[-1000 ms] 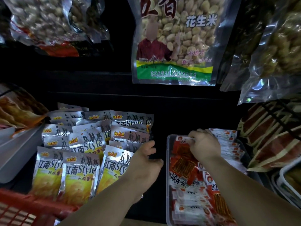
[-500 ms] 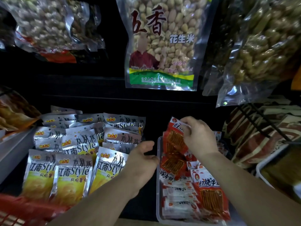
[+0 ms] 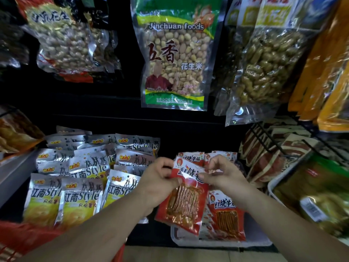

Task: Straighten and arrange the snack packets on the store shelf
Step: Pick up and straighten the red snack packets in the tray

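Observation:
Both hands hold a red snack packet with orange strips lifted above the clear tray. My left hand pinches its upper left edge; my right hand pinches its upper right edge. More red packets lie in the tray beneath and behind. To the left, silver-and-yellow chip packets lie overlapped in rows on the shelf.
Large bags of peanuts hang above the shelf, with more nut bags to the right. Striped red-brown packets sit behind a black wire rack at right. A red basket is at the lower left.
My right hand lifted a red packet out of the tray. My left hand left the chip packets and moved right to take the packet's other edge. The camera tilted up.

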Available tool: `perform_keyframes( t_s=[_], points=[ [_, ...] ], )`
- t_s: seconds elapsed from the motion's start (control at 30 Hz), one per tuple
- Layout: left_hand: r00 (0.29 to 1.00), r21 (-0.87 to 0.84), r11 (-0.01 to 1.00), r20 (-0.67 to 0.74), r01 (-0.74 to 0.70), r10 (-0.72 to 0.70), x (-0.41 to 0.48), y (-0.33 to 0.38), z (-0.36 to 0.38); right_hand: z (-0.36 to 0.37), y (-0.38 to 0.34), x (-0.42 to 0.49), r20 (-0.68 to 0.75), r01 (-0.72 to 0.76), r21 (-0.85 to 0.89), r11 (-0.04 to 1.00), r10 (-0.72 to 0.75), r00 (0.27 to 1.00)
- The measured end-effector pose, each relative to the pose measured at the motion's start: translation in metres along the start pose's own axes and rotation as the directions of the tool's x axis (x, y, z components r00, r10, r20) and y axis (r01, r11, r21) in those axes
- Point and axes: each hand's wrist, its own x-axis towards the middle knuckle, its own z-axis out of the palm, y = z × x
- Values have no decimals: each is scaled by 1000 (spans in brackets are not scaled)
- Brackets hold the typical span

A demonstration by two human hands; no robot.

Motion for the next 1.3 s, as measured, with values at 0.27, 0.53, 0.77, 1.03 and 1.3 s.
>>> perform_keyframes(
  t_s=[0.27, 0.53, 0.77, 1.03, 1.3],
  points=[
    [991, -51, 999, 137, 13, -6, 3, -7, 7, 4, 0, 9, 36, -159, 308, 938, 156, 987],
    [995, -175, 984, 98, 15, 3, 13, -12, 3, 8, 2, 15, 91, -192, 303, 933, 172, 981],
    [997, -132, 991, 64, -24, 33, 15, -12, 6, 5, 8, 19, 203, -198, 330, 923, 135, 970],
    [998, -100, 994, 38, -45, 49, 12, -11, 4, 13, 4, 17, 148, -101, 118, 988, 83, 985],
    [981, 2, 993, 153, -118, 116, 6, -3, 12, 31, -13, 20, 101, 108, 16, 994, -109, 989]
  ],
)
